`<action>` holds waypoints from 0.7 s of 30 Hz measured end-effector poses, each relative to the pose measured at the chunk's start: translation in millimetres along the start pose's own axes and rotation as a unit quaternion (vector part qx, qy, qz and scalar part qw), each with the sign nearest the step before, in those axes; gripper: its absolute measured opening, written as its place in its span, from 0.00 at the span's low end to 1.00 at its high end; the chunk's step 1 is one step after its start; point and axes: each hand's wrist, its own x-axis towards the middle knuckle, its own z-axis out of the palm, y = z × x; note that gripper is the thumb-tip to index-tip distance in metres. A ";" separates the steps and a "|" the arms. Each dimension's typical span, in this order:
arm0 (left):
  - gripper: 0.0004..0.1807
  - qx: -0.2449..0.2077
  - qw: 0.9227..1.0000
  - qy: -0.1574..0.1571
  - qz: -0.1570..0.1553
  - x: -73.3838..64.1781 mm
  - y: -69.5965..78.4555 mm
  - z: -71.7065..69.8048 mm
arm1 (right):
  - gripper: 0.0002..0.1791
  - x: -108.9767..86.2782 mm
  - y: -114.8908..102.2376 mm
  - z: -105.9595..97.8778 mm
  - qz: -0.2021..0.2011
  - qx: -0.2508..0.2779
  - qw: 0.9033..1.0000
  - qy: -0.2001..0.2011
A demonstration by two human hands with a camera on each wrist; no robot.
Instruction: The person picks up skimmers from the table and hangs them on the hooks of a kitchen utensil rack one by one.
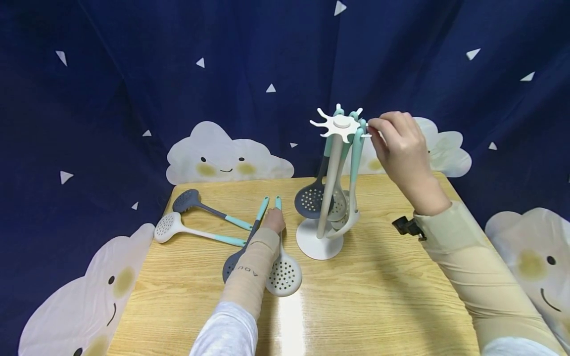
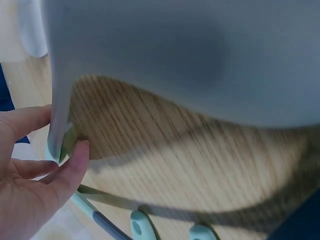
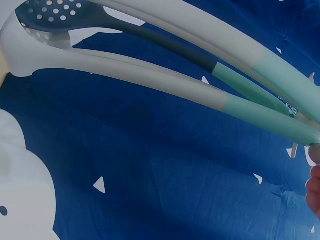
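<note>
On the wooden table, my left hand (image 1: 274, 220) grips the mint-tipped handle of a light grey skimmer (image 1: 285, 277), whose perforated head points toward me. In the left wrist view that skimmer fills the upper part, its handle between thumb and fingers. A white utensil rack (image 1: 322, 247) stands to the right. My right hand (image 1: 401, 148) is raised at its hooked top (image 1: 342, 122), pinching the upper end of a light grey utensil with a mint handle (image 3: 265, 120). Beside that handle hang a dark skimmer (image 1: 311, 200) and other light grey, mint-handled utensils.
Left of my left hand lie a dark skimmer (image 1: 231, 264), partly under my forearm, a white slotted turner (image 1: 166, 227) and a dark slotted utensil (image 1: 187, 199). A blue curtain (image 1: 249, 44) with white clouds hangs behind the table (image 1: 378, 306).
</note>
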 end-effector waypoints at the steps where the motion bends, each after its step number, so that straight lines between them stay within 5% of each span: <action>1: 0.36 -0.003 1.000 0.006 0.001 10.4 -3.3 12.0 | 0.05 0.0 0.0 0.0 0.000 0.000 1.000 0.001; 3: 0.33 -0.014 1.000 0.005 0.002 6.6 -2.2 9.3 | 0.05 0.1 -0.1 0.2 0.001 0.004 1.000 0.003; 8: 0.25 -0.073 0.997 -0.019 -0.006 -82.8 25.7 -81.5 | 0.05 0.3 -0.4 0.8 0.001 0.006 1.000 0.001; 12: 0.24 -0.093 0.995 -0.034 -0.009 -130.7 39.0 -131.3 | 0.05 0.1 -0.7 1.2 0.000 0.008 1.000 -0.001; 15: 0.24 -0.092 0.995 -0.029 -0.009 -144.9 41.7 -147.5 | 0.05 -0.2 -0.9 1.1 0.001 0.009 1.000 -0.001; 21: 0.25 -0.098 0.995 -0.012 0.007 -144.4 37.2 -157.0 | 0.05 0.2 -0.3 0.2 0.000 0.009 1.000 0.003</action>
